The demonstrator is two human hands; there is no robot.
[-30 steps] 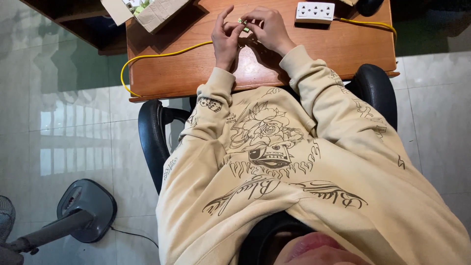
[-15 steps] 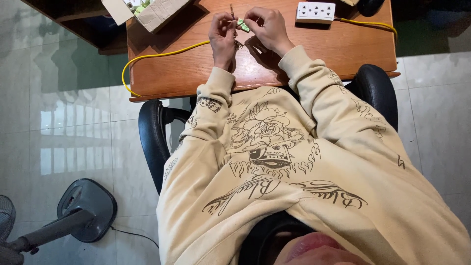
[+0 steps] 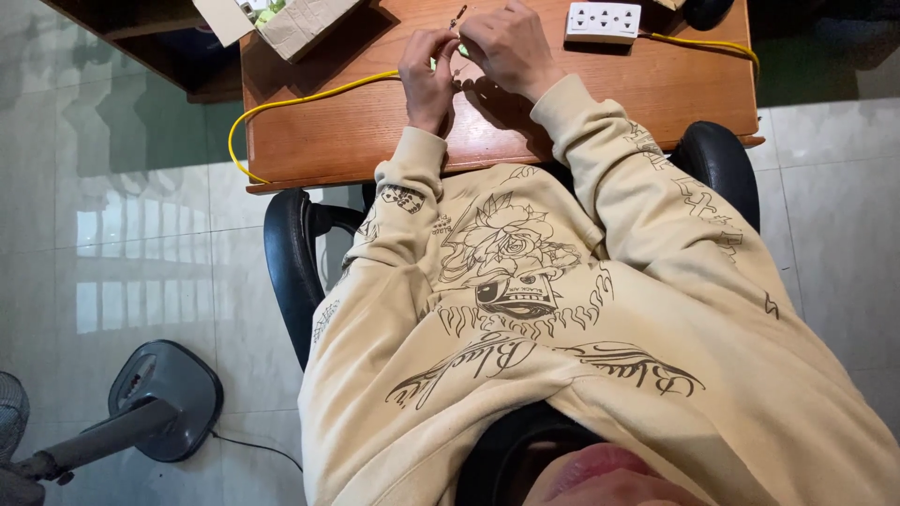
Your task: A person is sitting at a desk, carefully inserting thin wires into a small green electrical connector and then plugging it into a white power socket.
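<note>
At the far left, one fan (image 3: 141,412) stands on the tiled floor (image 3: 112,244); its base shows whole, but the pole and grille run off the bottom-left corner. One dark cable (image 3: 253,445) trails from the base and disappears behind the cream sweatshirt (image 3: 562,375).

Further right, one cardboard box (image 3: 291,21) sits on the near-left corner of the wooden desk (image 3: 356,131), cut off by the top edge, so its contents are hard to read beyond something pale and green. One yellow cable (image 3: 309,98) loops off the desk's left edge and runs up toward the hands, where it is lost behind them; a second yellow stretch shows right of the socket strip, and whether the two are one cable cannot be told.

The left hand (image 3: 427,80) has its fingers curled in narrowly, pinching at a small greenish piece (image 3: 461,49) held between both hands just above the desk. The piece is mostly hidden by the fingertips and too small to identify. The right hand (image 3: 506,47) closes over it from the other side, its fingers bunched. One thin dark rod (image 3: 457,15), perhaps a tool tip or wire end, rises from between the hands; its long axis tilts up and slightly right, pointing away from the person toward the far edge of the desk.

To the right, one white socket strip (image 3: 603,21) lies flat on the desk, long side across. One black office chair (image 3: 722,159) shows at both sides of the body, mostly covered.
</note>
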